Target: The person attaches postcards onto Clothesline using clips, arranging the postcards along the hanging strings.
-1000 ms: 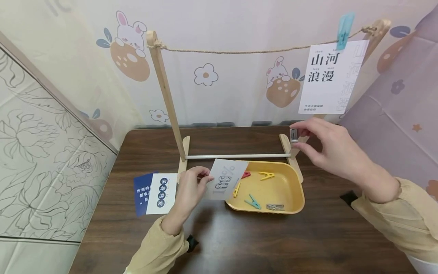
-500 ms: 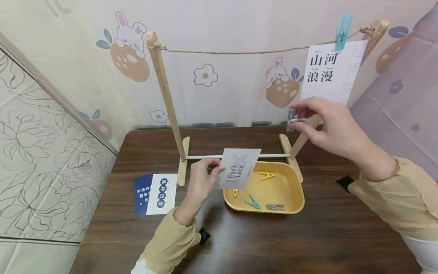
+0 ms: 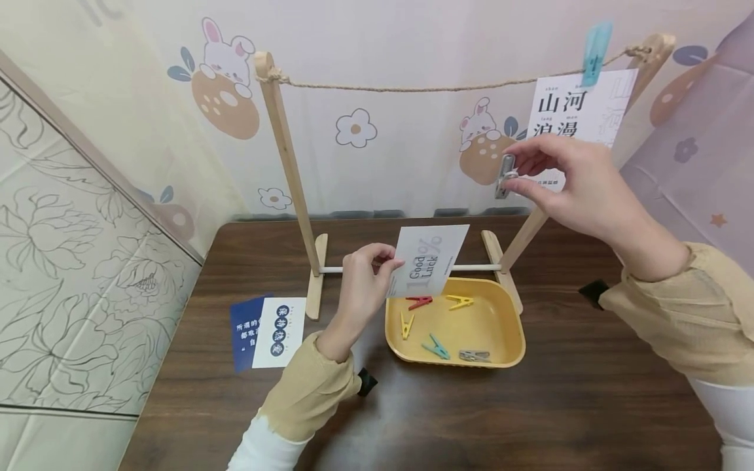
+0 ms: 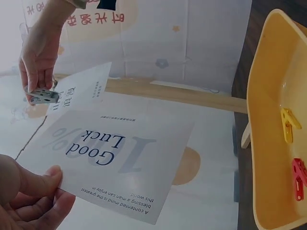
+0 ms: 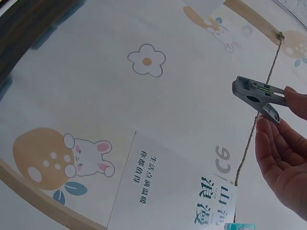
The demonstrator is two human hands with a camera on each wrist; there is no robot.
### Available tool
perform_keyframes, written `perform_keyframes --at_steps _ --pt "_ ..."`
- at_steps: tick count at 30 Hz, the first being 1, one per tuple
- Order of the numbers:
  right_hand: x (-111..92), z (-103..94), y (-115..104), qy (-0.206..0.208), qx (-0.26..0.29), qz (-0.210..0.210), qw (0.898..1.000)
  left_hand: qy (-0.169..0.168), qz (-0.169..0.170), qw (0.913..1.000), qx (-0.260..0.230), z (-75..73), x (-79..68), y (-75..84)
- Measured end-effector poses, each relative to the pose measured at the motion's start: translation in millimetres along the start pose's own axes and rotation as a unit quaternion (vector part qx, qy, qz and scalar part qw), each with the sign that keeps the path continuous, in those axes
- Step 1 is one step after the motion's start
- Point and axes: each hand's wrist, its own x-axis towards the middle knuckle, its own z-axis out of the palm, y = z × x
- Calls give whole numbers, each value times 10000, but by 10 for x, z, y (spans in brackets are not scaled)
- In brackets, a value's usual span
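My left hand (image 3: 368, 278) pinches a white "Good Luck" card (image 3: 427, 261) by its left edge, above the yellow basket (image 3: 518, 327). In the left wrist view the thumb lies on a corner of this card (image 4: 110, 163). My right hand (image 3: 580, 176) pinches a grey clothespin (image 3: 505, 176) between thumb and fingers, in front of a hanging white card (image 3: 550, 108). That card hangs from a twine line (image 3: 412, 89) by a blue clothespin (image 3: 597, 52), its lower part partly behind my hand. The right wrist view shows the grey clothespin (image 5: 259, 96) overlapping the line.
Two wooden posts (image 3: 283, 150) hold the line over the dark wooden table (image 3: 448, 418), joined low by a white rod (image 3: 347, 269). Yellow, red, blue and grey clothespins lie in the basket. A white card (image 3: 279, 332) overlaps a blue card (image 3: 244, 337) at the left.
My left hand has carried the "Good Luck" card up and to the right. My right hand has lifted the grey clothespin toward the line, now covering part of the hanging card.
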Motion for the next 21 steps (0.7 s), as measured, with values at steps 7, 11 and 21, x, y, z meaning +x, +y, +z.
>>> perform_keyframes --at_steps 7,11,21 --pt "86 -44 34 78 24 163 9998 -26 16 10000 -80 34 88 54" --pt "142 -78 57 111 41 346 9993 -48 -15 9999 -95 59 140 78" --pt "299 -174 72 238 56 661 9975 -62 -22 9999 -113 133 308 140"
